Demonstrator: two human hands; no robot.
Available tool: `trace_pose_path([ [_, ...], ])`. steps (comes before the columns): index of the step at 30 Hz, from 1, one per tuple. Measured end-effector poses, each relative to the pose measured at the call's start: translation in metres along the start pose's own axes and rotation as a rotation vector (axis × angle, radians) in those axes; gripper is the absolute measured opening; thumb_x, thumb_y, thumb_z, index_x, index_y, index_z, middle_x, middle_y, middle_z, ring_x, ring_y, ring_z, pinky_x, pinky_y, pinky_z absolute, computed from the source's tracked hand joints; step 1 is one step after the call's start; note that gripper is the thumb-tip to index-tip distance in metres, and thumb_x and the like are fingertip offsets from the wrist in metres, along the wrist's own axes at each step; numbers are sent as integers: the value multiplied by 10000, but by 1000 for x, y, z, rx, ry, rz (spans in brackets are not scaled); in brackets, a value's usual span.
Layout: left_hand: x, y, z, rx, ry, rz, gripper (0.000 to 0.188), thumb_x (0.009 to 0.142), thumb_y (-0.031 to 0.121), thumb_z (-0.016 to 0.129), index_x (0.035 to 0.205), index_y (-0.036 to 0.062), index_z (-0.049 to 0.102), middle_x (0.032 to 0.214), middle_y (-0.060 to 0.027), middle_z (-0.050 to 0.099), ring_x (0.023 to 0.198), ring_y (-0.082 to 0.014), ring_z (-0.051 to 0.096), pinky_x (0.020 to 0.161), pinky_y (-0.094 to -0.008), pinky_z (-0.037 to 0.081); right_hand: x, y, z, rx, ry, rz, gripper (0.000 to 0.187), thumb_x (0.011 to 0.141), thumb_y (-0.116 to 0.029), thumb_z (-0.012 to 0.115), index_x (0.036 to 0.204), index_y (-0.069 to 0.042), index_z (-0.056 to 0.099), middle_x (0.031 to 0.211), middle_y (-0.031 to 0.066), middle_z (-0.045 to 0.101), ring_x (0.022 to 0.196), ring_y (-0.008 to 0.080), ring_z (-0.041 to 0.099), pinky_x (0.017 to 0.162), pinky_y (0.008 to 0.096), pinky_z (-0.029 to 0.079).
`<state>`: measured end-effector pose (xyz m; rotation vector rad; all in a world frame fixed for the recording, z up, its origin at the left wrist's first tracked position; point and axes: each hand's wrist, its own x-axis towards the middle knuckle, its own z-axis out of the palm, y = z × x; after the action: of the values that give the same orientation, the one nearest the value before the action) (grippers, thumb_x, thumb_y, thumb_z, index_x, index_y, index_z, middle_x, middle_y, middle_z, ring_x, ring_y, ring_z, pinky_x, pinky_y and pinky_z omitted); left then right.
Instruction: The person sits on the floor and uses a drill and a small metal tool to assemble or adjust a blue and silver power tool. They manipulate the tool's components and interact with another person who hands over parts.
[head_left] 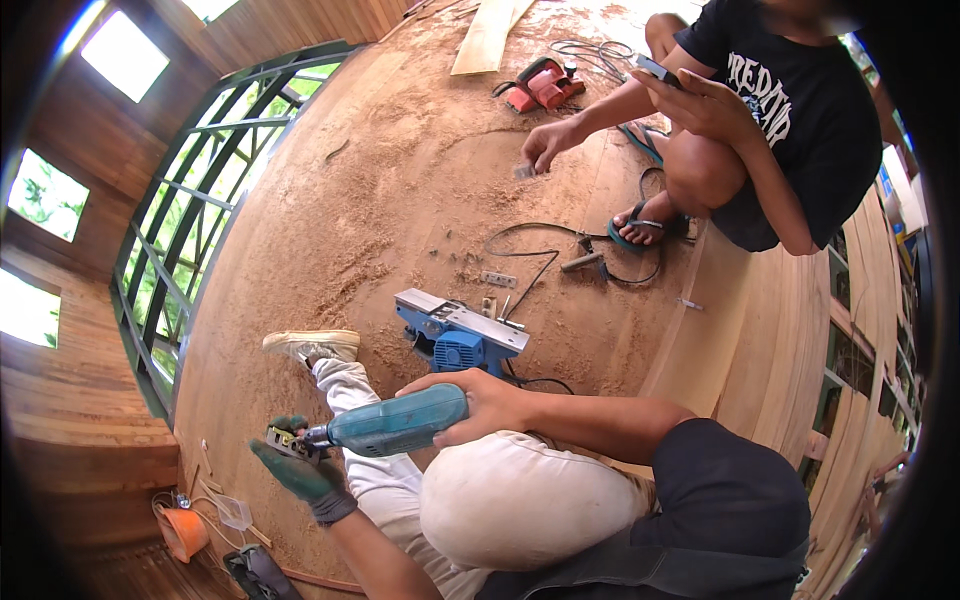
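My bare right hand (492,402) is wrapped round the rear of a teal power tool (390,420), which lies level above my lap. Its narrow metal nose points left. My left hand (312,478), in a green and grey work glove, is closed round a small yellowish and dark metal piece (284,440) right at the tool's tip. I cannot make out what kind of piece it is, nor whether the tip touches it. Just beyond my knees a blue electric planer (460,335) rests on the floor, its flat metal sole facing up.
A co-worker in a black shirt (790,130) squats at the far right, one hand low over the sawdust-covered floor (400,190). Behind stands a red power tool (545,85). Cords, a power strip (498,279), planks (740,330) and an orange container (183,532) lie around me.
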<state>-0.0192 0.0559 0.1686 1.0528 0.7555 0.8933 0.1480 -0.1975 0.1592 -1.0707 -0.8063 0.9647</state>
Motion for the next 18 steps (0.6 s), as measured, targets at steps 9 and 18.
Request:
trace_pose_path([
  [9, 5, 2, 1, 48, 12, -23, 611, 1020, 637, 441, 1090, 62, 636, 846, -41, 626, 743, -129, 609, 639, -245, 505, 1, 3, 1, 34, -3, 13, 656, 788, -94, 787, 1405, -56, 569, 1195, 82, 700, 1077, 147, 648, 985, 333, 510],
  [18, 4, -5, 2, -2, 6, -30, 610, 1010, 657, 443, 1066, 84, 647, 910, -37, 635, 815, -156, 619, 701, -283, 525, -4, -7, -1, 54, -6, 95, 699, 776, -83, 778, 1434, -57, 543, 1316, 102, 651, 1225, 186, 593, 1082, 369, 456],
])
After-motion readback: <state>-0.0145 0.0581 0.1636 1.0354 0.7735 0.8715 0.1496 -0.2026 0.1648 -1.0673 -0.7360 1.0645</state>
